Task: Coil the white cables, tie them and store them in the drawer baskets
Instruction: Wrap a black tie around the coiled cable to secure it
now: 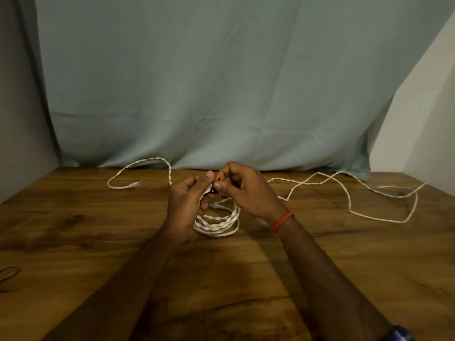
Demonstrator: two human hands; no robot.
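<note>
One white cable coil (219,223) gripped in left hand (184,200); black tie (213,190) pinched in right hand (246,190)

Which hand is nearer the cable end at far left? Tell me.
Left. The left hand sits just right of that cable end; the right hand lies farther right.

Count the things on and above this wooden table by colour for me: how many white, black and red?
White: 3, the coil in the left hand, a loose stretch at left, a loose tangle at right; hidden joins could mean fewer cables.
Black: 1, the tie pinched by the right hand.
Red: 1, the wrist band.
Total: 5
</note>
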